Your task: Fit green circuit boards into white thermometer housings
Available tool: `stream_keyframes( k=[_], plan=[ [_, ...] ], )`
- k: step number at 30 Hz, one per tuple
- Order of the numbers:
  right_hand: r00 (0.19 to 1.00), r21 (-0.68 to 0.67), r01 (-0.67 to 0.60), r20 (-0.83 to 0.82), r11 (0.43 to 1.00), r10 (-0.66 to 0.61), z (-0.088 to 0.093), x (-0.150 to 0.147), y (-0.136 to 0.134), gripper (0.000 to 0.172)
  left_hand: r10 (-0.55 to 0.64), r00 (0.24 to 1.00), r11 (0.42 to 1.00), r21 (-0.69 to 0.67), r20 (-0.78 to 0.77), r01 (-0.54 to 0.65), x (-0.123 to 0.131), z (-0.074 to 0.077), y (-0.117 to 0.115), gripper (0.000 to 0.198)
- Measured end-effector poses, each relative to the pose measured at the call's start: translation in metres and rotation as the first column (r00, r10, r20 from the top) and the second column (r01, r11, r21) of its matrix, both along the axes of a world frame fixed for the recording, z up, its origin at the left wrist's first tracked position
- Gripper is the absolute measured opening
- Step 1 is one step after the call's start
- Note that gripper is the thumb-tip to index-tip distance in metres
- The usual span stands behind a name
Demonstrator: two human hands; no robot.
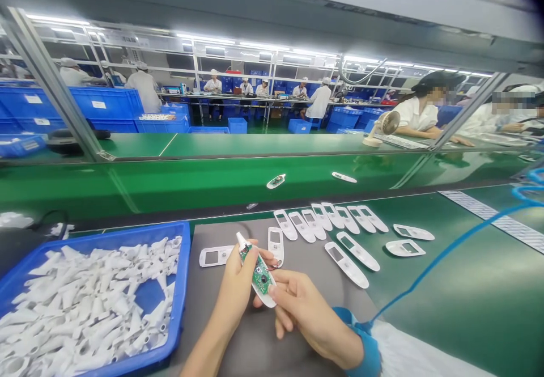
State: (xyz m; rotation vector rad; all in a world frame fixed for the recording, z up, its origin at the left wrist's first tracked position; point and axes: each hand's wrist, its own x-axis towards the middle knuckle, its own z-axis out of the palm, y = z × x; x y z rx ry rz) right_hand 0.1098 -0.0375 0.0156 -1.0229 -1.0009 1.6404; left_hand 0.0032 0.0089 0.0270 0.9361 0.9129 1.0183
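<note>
Both my hands hold one small white thermometer shell with a green circuit board (257,272) inside it, over a grey mat (306,263). My left hand (238,286) wraps its upper end, fingers closed. My right hand (304,309) pinches the lower end; a blue wrist strap (361,343) circles that wrist. A row of several white front covers (327,221) lies beyond on the mat, with one cover (215,255) just left of my hands.
A blue bin (174,309) full of white plastic tips sits at the left. A blue cord (446,252) runs right across the green table. Two parts (276,181) lie on the green conveyor. Other workers sit behind, one by a small fan (385,126).
</note>
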Motion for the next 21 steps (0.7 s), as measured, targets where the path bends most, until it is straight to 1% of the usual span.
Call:
stream_keyframes(
  k=[2,4,7,9,10,11,12,13,14,15,16,19,21],
  plan=[
    [0.999,0.008,0.007,0.034,1.0,-0.008,0.001,0.0,0.001,0.032,0.02,1.0,1.0,-0.021,0.017,-0.019,0.0,0.001,-0.001,0.028],
    [0.996,0.007,-0.02,0.087,1.0,0.02,0.005,0.001,0.003,0.031,0.044,0.998,0.998,-0.047,0.045,-0.042,0.001,0.002,-0.002,0.031],
    [0.97,0.01,-0.134,0.206,0.991,0.129,0.016,0.011,0.007,0.022,0.065,0.992,0.994,-0.099,0.108,-0.055,0.003,0.003,-0.002,0.036],
    [0.926,0.015,-0.229,0.311,0.973,0.213,0.025,0.026,0.013,0.017,0.089,0.984,0.982,-0.179,0.157,-0.06,0.005,0.003,-0.002,0.036],
    [0.894,0.032,-0.259,0.387,0.965,0.227,0.031,0.037,0.018,0.017,0.11,0.978,0.972,-0.224,0.176,-0.069,0.006,0.003,-0.001,0.035],
    [0.847,0.062,-0.275,0.488,0.959,0.211,0.036,0.05,0.025,0.018,0.137,0.973,0.96,-0.268,0.188,-0.084,0.006,0.003,-0.001,0.034],
    [0.767,0.102,-0.268,0.625,0.958,0.148,0.041,0.066,0.034,0.019,0.16,0.968,0.948,-0.304,0.192,-0.096,0.007,0.003,0.0,0.033],
    [0.653,0.152,-0.246,0.756,0.957,0.048,0.045,0.085,0.045,0.021,0.179,0.966,0.938,-0.329,0.184,-0.111,0.008,0.003,0.0,0.033],
    [0.477,0.193,-0.233,0.877,0.953,-0.061,0.049,0.107,0.058,0.021,0.191,0.967,0.93,-0.346,0.171,-0.123,0.009,0.002,0.0,0.033],
    [0.217,0.214,-0.17,0.96,0.962,-0.176,0.051,0.129,0.072,0.021,0.193,0.968,0.924,-0.36,0.158,-0.125,0.01,0.002,0.0,0.034],
    [0.104,0.222,-0.119,0.972,0.968,-0.21,0.053,0.153,0.087,0.022,0.181,0.972,0.921,-0.374,0.15,-0.114,0.01,0.002,0.0,0.034],
    [-0.138,0.228,0.028,0.965,0.973,-0.223,0.051,0.217,0.128,0.019,0.118,0.98,0.917,-0.396,0.163,-0.045,0.012,-0.002,-0.001,0.037],
    [-0.29,0.24,0.122,0.937,0.963,-0.196,0.044,0.249,0.147,0.023,0.097,0.978,0.914,-0.405,0.184,-0.014,0.013,-0.008,0.001,0.042]
  ],
)
